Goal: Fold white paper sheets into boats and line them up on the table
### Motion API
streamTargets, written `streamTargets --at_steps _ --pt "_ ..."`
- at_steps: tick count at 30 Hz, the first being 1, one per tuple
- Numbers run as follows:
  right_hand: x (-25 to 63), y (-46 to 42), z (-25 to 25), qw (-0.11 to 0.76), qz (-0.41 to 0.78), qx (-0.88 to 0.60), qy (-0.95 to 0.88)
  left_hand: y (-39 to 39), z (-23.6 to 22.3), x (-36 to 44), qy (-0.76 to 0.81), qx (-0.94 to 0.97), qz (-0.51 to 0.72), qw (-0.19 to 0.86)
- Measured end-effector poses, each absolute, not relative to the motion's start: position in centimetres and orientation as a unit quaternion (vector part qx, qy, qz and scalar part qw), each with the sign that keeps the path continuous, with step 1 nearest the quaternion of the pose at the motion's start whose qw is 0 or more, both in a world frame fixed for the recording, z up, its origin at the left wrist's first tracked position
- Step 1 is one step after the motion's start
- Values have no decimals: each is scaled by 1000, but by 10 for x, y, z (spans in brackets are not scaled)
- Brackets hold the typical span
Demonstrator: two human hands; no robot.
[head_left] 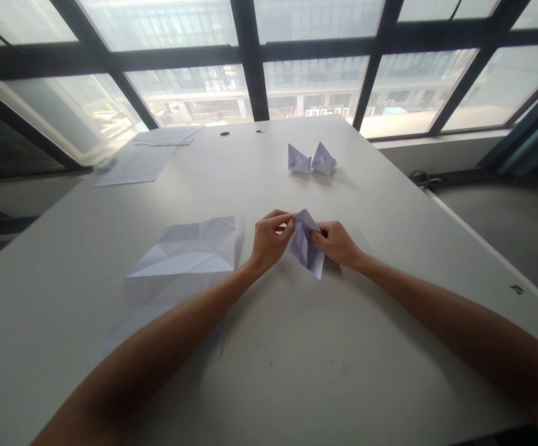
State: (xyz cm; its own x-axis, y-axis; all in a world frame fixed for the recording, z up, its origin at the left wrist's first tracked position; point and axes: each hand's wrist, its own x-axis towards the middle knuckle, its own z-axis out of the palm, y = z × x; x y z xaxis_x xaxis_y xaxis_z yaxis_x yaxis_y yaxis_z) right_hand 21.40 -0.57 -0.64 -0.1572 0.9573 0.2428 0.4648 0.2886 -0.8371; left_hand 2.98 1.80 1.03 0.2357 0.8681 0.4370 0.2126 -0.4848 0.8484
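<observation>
Between my hands, just above the white table, is a folded white paper boat, tilted with its folds partly spread. My left hand pinches its upper left edge between thumb and fingertips. On its right side, my right hand grips it with the thumb on the near face; the other fingers are mostly hidden behind. Farther back stand two finished-looking paper boats, a left one and a right one, side by side. A creased, unfolded paper sheet lies left of my hands, partly covered by my left forearm.
Flat white sheets are stacked at the table's far left. Scissors lie beyond the right edge. A dark round hole shows near the back edge, before large windows. A blue curtain hangs at the right.
</observation>
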Motion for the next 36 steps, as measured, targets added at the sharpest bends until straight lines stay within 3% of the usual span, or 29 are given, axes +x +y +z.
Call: streamTargets --at_steps 11,19,24,31,36 --pt "218 -4 -11 500 232 -577 -603 22 -3 28 373 742 393 395" --pt "219 -3 -12 524 289 -538 -594 24 0 28 409 705 413 406" --pt "235 -4 -2 542 180 -592 -569 26 -1 29 411 685 430 421" --pt "217 -17 26 407 192 -572 -685 32 -8 30 396 660 461 441" --pt "208 -10 26 397 190 -572 -693 33 -10 31 377 650 479 453"
